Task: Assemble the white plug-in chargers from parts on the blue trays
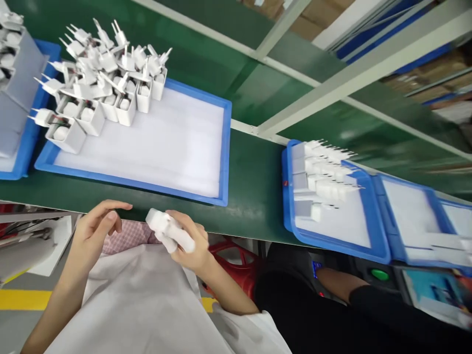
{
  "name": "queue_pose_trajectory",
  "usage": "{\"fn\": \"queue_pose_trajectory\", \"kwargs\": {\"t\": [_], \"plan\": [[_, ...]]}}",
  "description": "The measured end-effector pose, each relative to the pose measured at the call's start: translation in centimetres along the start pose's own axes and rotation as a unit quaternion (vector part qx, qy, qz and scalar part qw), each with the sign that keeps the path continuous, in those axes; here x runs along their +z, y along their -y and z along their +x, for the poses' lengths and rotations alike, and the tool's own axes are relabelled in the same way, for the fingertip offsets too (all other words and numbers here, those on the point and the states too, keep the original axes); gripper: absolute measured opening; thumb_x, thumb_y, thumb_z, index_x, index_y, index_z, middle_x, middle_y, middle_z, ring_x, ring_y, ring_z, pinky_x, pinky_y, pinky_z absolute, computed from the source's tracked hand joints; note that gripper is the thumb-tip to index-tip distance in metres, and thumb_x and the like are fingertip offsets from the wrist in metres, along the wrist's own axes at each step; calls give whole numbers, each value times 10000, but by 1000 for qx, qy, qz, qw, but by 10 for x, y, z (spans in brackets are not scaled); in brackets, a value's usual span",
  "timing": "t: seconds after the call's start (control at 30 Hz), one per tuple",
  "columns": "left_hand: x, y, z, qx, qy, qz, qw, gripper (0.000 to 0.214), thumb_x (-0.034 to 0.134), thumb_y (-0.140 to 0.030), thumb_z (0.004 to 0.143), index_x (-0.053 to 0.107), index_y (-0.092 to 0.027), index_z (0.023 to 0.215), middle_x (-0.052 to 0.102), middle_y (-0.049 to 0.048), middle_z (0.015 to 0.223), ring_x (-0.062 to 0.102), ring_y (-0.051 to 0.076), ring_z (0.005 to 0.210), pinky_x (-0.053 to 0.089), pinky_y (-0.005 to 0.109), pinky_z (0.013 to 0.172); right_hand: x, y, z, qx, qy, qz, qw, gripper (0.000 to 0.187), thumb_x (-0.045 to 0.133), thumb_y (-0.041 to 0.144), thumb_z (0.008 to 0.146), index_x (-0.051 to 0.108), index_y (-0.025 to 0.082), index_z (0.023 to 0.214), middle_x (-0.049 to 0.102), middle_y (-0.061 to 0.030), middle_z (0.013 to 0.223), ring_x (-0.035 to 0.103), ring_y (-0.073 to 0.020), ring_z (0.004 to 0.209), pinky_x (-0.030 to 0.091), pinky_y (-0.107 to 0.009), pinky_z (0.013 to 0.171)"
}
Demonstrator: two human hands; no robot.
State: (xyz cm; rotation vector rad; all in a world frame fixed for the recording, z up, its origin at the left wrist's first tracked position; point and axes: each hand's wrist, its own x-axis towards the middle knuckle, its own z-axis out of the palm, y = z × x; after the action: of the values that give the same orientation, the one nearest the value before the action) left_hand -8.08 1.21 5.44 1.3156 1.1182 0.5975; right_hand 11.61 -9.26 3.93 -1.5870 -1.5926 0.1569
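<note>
Set your clock on the white piece point(161, 222), twelve pointing away from you. Your right hand point(196, 246) has its fingers clamped on it, the palm at about four o'clock and the piece jutting past the fingertips towards ten. How far the fingers wrap underneath, you cannot tell. Your left hand point(94, 230) is at nine, apart from the piece, forefinger stretched out and thumb parted from it.

The table point(254, 182) has its near edge passing behind the piece in view; the height over it cannot be judged. Just beyond, at twelve, is the near rim of the large tray point(223, 157). Its lining point(165, 142) gives you room from twelve to one; the plugs point(99, 78) crowd eleven. Tabletop opens at two, up to the small tray point(381, 241) near three. A co-worker's arm point(339, 284) is well off at four.
</note>
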Motion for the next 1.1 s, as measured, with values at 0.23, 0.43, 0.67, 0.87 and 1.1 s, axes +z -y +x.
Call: {"fn": "queue_pose_trajectory", "kwargs": {"t": [0.23, 0.43, 0.67, 0.87, 1.1], "plan": [[38, -5, 18, 3, 130, 7, 992, 313, 511, -442, 966, 667, -228, 1134, 565, 61, 1262, 520, 95, 682, 441, 242, 615, 12, -14, -5, 9, 43, -3, 999, 236, 471, 302, 990, 520, 176, 1183, 695, -87, 1022, 709, -141, 803, 575, -212, 671], [48, -5, 32, -80, 220, -43, 971, 473, 514, -551, 941, 648, -144, 1141, 608, 26, 770, 508, 93, 564, 403, 213, 523, 19, -24, -3, 46, 30, 122, 991, 243, 573, 186, 921, 546, 224, 1160, 672, -56, 1039, 684, -149, 932, 568, -248, 791], [47, -5, 29, -103, 209, -62, 970, 458, 534, -518, 929, 664, -118, 1110, 614, 22, 707, 555, 108, 543, 460, 214, 509, 13, -23, -4, 75, 49, 130, 987, 330, 649, 286, 898, 521, 253, 1201, 638, -60, 1063, 677, -160, 897, 567, -251, 731], [50, 1, 28, -93, 167, -58, 980, 477, 590, -544, 887, 683, -110, 1060, 633, 29, 682, 554, 114, 512, 481, 221, 503, 9, -20, 2, 84, 100, 48, 990, 380, 570, 461, 938, 478, 221, 1218, 671, -60, 1041, 693, -157, 817, 558, -244, 704], [47, 22, 30, -91, 144, -33, 985, 617, 565, -612, 882, 589, -126, 1261, 638, 23, 653, 574, 150, 590, 490, 231, 553, -8, -31, 13, 6, 52, -56, 997, 215, 523, 399, 964, 609, 208, 1010, 709, -36, 983, 689, -135, 748, 524, -225, 641]]}}
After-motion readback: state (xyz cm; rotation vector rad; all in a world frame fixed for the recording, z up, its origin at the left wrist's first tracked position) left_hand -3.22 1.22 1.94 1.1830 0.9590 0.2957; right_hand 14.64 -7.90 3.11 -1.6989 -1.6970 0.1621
